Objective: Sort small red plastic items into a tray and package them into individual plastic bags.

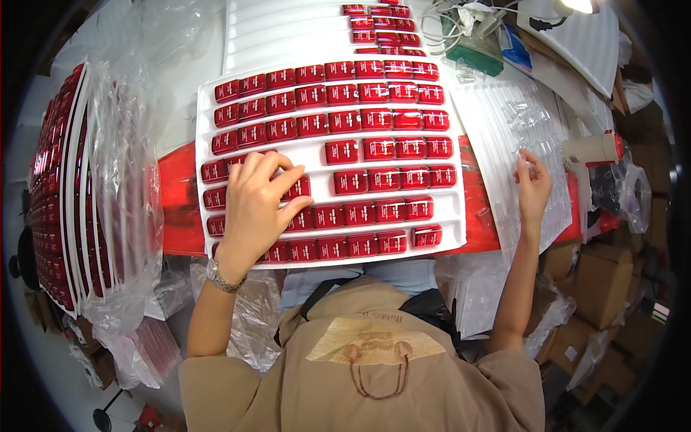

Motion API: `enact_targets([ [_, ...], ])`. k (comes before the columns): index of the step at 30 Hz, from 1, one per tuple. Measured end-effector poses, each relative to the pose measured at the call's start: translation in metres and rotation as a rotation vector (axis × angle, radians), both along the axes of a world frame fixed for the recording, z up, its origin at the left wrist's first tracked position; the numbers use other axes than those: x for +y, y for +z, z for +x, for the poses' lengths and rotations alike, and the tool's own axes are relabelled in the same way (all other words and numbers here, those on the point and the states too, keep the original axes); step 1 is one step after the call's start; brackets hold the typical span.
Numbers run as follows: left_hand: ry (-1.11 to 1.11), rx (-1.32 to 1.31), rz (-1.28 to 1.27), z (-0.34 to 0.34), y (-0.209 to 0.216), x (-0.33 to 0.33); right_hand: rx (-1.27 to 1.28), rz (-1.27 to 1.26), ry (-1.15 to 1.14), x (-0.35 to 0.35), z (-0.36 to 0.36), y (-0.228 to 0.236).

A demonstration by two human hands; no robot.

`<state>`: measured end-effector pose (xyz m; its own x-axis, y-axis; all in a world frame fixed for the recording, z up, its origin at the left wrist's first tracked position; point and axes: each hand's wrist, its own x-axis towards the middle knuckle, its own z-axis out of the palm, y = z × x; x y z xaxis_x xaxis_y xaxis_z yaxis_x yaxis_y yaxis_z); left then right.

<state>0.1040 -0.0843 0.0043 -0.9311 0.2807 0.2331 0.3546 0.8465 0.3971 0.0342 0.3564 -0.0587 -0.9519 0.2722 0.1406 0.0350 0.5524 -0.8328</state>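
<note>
A white ridged tray (312, 157) holds rows of small glossy red bottles (411, 148), with gaps in the middle rows. My left hand (260, 198) reaches over the tray's left half, and its thumb and index finger close around one red bottle (296, 189). The other fingers bend over the row behind it. Off to the right, my right hand (534, 189) is raised with curled fingers beside a clear plastic tray (481, 119) of small transparent pieces (529, 119). Anything between those fingertips is too small to make out.
On the left stand upright stacked trays of red bottles (54, 173) wrapped in clear plastic (119, 180). Behind my tray lies another white tray (288, 32), partly filled. A green box (475, 54) with cables and a white cylinder (592, 149) are at right. Cardboard boxes (594, 284) sit below.
</note>
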Motion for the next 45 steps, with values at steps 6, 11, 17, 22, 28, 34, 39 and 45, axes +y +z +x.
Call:
enact_targets([
  [6, 0.050, 0.031, 0.267, 0.010, -0.012, 0.001, -0.218, -0.785, 0.454, -0.158, 0.017, 0.069],
  [11, -0.014, -0.060, 0.766, 0.020, -0.005, 0.025, -0.362, -1.059, 0.770, -0.228, 0.047, 0.074],
  [17, 0.038, 0.115, 0.236, 0.010, -0.006, 0.014, -0.390, -0.963, 0.611, -0.211, 0.031, 0.057],
  [22, -0.016, 0.042, 0.231, 0.007, -0.022, 0.015, -0.221, -0.945, 0.557, -0.208, 0.030, 0.067],
  [28, 0.135, 0.070, 0.002, 0.025, -0.007, -0.046, -0.057, -0.880, 0.640, -0.222, 0.039, 0.069],
  [34, 0.083, -0.407, 1.227, 0.041, -0.009, 0.010, 0.174, -0.716, 0.759, -0.270, 0.062, 0.061],
  [39, 0.040, -0.418, 1.436, 0.051, -0.017, 0.006, 0.330, 0.147, 1.112, -0.219, 0.041, 0.071],
  [45, 0.152, 0.013, 0.058, 0.022, -0.011, -0.026, 0.023, 0.909, -0.005, -0.025, -0.031, 0.019],
])
